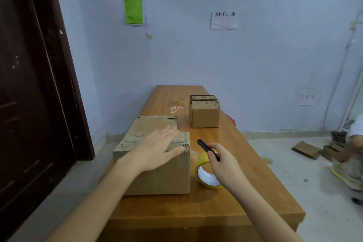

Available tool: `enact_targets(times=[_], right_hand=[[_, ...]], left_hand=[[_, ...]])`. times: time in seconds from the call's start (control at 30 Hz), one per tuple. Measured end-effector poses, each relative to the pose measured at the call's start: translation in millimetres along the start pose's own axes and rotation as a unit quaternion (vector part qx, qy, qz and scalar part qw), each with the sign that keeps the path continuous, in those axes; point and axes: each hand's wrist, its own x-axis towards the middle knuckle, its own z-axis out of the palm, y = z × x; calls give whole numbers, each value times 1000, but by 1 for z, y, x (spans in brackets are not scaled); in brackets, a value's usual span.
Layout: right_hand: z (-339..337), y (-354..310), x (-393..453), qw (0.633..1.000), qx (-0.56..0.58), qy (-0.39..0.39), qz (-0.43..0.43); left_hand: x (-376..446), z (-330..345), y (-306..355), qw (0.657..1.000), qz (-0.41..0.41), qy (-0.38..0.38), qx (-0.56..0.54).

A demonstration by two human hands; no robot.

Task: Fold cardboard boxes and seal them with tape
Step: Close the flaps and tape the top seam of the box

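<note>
A large cardboard box stands closed on the wooden table. My left hand lies flat on its top with straight fingers, near the right edge. A yellow roll of tape stands on its edge just right of the box. My right hand is above the roll and grips a thin black tool that points up and left. A smaller cardboard box stands farther back on the table, its top flaps upright.
A dark wooden door fills the left side. A person crouches on the floor at the far right beside flattened cardboard. A scrap of clear tape lies on the table behind the large box.
</note>
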Motion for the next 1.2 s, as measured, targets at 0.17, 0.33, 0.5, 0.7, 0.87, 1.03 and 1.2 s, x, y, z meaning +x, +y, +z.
enact_targets(times=[0.17,0.33,0.5,0.7,0.87,1.03,1.2], right_hand=[[0,0,-2,999,28,-15,-3],[4,8,2,1000,10,-23,7],[6,12,2,1000,-18,23,-2],[12,12,10,998,-47,35,0],[18,10,9,998,-56,31,-13],[8,9,1,999,-38,5,-25],[6,4,-12,999,-29,-6,-27]], left_hand=[[30,28,4,999,6,10,45],[25,32,1,999,6,6,44],[28,31,-1,998,7,-4,70],[31,33,-3,998,12,-4,63],[31,33,-5,997,27,2,69],[33,35,-5,997,28,6,71],[33,36,-4,997,23,12,69]])
